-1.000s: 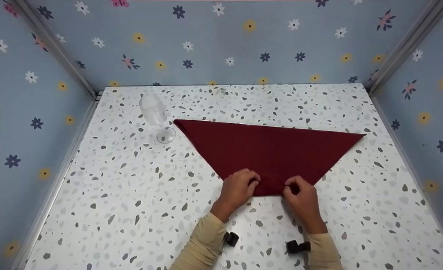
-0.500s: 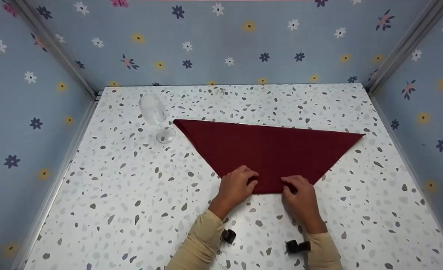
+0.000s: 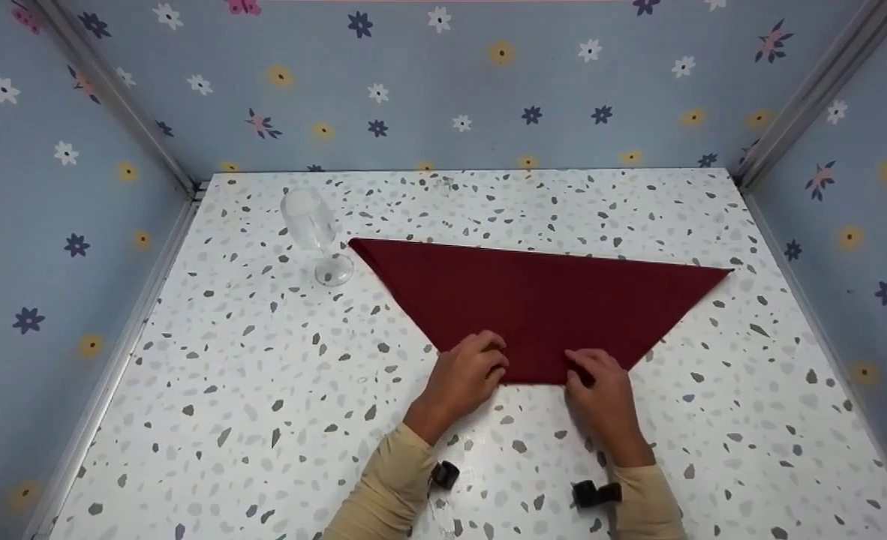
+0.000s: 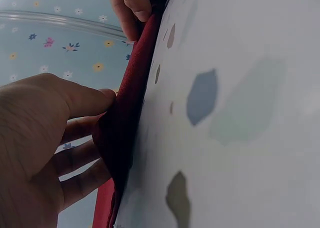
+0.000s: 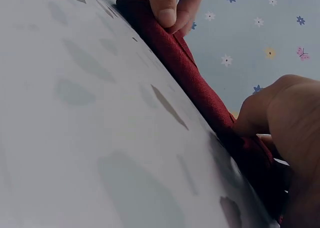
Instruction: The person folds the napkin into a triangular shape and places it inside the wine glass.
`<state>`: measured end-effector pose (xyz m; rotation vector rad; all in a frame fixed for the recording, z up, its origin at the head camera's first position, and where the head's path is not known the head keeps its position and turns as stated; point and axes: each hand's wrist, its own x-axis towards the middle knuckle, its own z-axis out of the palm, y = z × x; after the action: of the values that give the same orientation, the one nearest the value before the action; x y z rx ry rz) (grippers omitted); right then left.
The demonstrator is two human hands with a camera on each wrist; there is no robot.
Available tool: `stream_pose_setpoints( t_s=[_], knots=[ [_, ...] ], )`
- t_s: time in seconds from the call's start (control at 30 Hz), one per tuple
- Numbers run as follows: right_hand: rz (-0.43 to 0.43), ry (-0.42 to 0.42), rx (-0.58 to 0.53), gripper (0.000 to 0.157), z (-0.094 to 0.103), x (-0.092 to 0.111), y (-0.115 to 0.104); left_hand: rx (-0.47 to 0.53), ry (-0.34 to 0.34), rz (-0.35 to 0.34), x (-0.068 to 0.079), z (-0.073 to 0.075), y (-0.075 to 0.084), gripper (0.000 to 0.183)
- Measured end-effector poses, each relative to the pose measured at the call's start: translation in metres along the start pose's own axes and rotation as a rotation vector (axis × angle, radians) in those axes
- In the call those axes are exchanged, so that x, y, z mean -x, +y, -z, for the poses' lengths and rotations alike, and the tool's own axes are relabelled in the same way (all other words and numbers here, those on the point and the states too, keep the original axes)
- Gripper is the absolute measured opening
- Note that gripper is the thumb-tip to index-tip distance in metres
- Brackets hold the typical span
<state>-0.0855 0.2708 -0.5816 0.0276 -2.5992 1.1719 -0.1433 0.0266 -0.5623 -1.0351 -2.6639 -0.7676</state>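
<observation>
A dark red cloth napkin (image 3: 541, 300) lies on the speckled table, its long straight edge at the back and a short folded edge at the front. My left hand (image 3: 462, 379) pinches the left part of that front fold; in the left wrist view the thumb presses the near side of the cloth (image 4: 132, 83) and the fingers reach behind it. On the fold's right part, my right hand (image 3: 601, 390) pinches with the thumb in front and the fingers over the top. A thick rolled-looking edge of the napkin (image 5: 187, 75) shows between the hands in the right wrist view.
A clear stemmed glass (image 3: 310, 219) stands behind and left of the napkin, its foot near the napkin's left corner. Flower-patterned panels (image 3: 443, 82) border the table (image 3: 226, 390) at the back and both sides. A black camera mount sits at each wrist.
The napkin's front fold has shifted slightly away from me. My left hand has slid a little to the left along it, while the right hand stays nearly in place with its fingers slightly straighter.
</observation>
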Motion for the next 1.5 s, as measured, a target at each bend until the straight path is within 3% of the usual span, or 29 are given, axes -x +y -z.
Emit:
stream_pose_setpoints(
  t_s=[0.13,0.43,0.87,1.07,1.5],
  knots=[
    [-0.003,-0.006,0.008,0.033,0.0003,-0.0003,0.0004,-0.022,0.005,-0.042,0.0005,-0.0003,-0.0008,0.007],
    [-0.032,-0.024,0.032,0.035,0.0013,-0.0009,-0.0012,-0.015,-0.036,-0.067,0.0033,0.0005,-0.0004,0.008],
    [-0.066,-0.020,0.048,0.025,0.0038,0.0006,-0.0047,-0.007,-0.041,-0.026,0.0046,-0.0013,-0.0023,0.003],
    [0.024,0.014,0.091,0.008,0.0039,0.0029,0.0004,0.000,-0.063,0.029,0.0043,-0.0042,0.0001,0.005],
    [0.265,0.029,0.135,0.011,0.0024,0.0056,0.0015,0.062,-0.120,0.201,0.0037,-0.0026,0.0032,0.016]
  ],
)
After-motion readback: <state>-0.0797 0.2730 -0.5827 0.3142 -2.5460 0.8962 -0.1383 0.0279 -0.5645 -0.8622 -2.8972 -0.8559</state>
